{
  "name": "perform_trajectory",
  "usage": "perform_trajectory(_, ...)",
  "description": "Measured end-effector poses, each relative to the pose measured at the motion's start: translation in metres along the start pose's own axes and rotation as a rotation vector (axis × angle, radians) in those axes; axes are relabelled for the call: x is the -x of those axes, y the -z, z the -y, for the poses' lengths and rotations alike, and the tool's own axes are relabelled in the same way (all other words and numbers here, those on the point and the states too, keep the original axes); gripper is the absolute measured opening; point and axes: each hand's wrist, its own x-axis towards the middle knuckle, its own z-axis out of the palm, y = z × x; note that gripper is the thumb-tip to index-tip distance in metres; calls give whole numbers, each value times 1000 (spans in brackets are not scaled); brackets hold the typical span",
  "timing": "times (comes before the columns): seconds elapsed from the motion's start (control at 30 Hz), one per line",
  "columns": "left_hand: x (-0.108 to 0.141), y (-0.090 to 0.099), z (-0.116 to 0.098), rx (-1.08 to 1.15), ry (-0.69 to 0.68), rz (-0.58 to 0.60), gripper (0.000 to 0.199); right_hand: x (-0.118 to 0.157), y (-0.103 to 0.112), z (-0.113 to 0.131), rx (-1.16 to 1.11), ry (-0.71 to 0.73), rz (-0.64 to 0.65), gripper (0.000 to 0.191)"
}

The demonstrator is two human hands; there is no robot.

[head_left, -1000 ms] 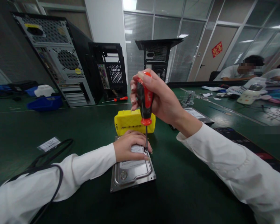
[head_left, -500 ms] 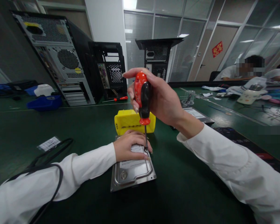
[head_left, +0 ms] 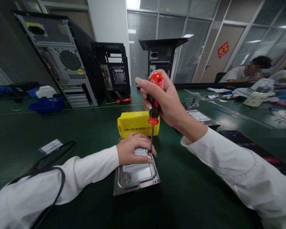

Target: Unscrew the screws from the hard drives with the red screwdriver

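Observation:
A silver hard drive (head_left: pixel 138 178) lies on the green table, its label partly covered by my left hand (head_left: pixel 134 149). That hand rests across the drive's upper part, with the thumb on the cover and the fingers over its far right edge. My right hand (head_left: pixel 168 101) is closed round the red and black handle of a screwdriver (head_left: pixel 153 120). The shaft points down and its tip meets the drive's right edge beside my left fingertips. Just behind the drive stands a yellow bin (head_left: pixel 138 124).
Computer cases (head_left: pixel 70 60) stand at the back left and centre. Other things are a blue bin (head_left: pixel 46 104), a black cable (head_left: pixel 62 181) over my left sleeve, a second drive (head_left: pixel 201 117) and a dark board (head_left: pixel 250 146) at right. People sit at the far right.
My right hand has turned and shifted slightly right, tilting the screwdriver's handle to the right while the tip stays at the drive's edge. My left hand has stayed on the drive.

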Motion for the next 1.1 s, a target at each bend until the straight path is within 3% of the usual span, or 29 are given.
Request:
perform_trajectory(0.17, 0, 0, -2, 5, -6, -14, 22, 0, 0, 0, -90, 38, 87, 23)
perform_trajectory(0.33, 0, 1, -3, 13, 8, -11, 22, 1, 2, 5, -17, 21, 206, 27)
perform_trajectory(0.47, 0, 1, -3, 23, 13, -10, 23, 1, 1, 5, -55, -26, 163, 18)
perform_trajectory(0.8, 0, 0, 1, 14, 5, -3, 23, 3, -4, -3, -81, -59, 32, 24)
perform_trajectory(0.9, 0, 0, 1, 17, -2, -5, 23, 3, -3, -3, -155, -54, 84, 27)
perform_trajectory(1.0, -1, 0, 0, 28, -19, -11, 23, 3, -2, -2, -225, -49, 175, 44)
perform_trajectory(1.1, -1, 0, 1, 40, -27, -11, 23, 4, -3, -3, -220, -48, 228, 43)
